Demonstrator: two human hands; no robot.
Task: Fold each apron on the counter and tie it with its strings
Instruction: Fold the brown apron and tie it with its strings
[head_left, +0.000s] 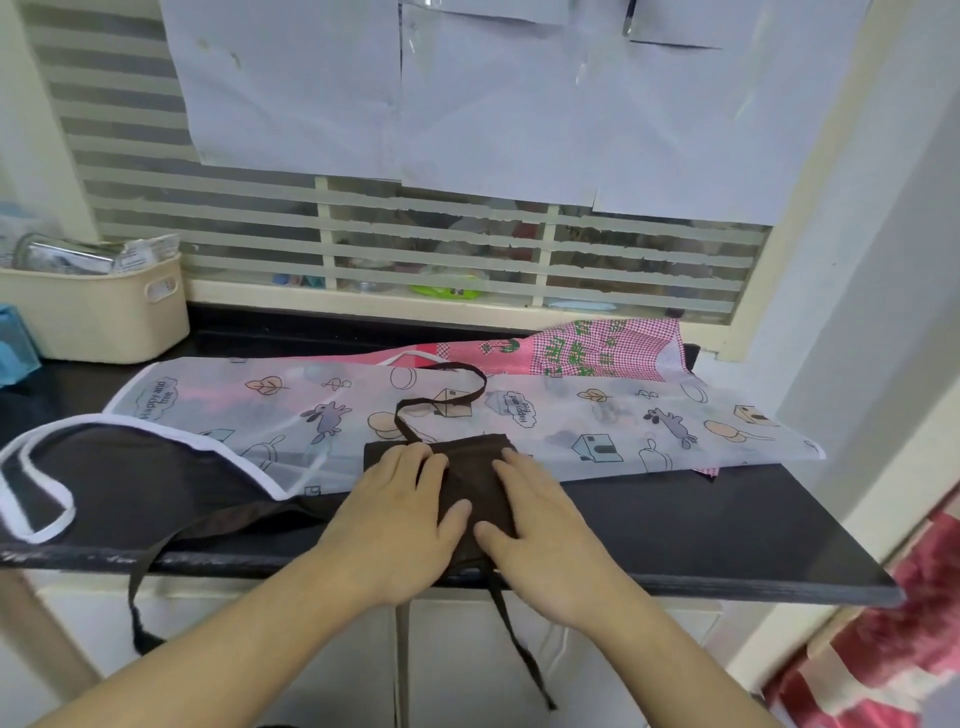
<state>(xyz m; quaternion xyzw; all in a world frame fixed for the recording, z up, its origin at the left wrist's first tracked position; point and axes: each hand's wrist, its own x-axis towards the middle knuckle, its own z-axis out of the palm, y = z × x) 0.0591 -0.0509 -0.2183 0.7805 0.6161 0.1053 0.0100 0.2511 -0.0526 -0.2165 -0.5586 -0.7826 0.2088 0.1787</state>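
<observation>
A brown apron (470, 467) lies folded into a small packet on the black counter (727, 525), near the front edge. My left hand (400, 519) and my right hand (540, 525) both press flat on it, fingers straight. One brown string (441, 400) loops away over a white translucent apron (571, 421) printed with cartoon animals. Another string (519, 644) hangs down over the counter's front edge. A third string (208, 525) trails left and drops off the edge. A pink checked apron (597, 348) lies behind the white one.
A cream plastic basket (98, 312) with packets stands at the back left, next to a blue object (15, 343). The white apron's white-edged neck loop (36, 483) lies at the left. A slatted window backs the counter. Red patterned cloth (883, 649) hangs at the lower right.
</observation>
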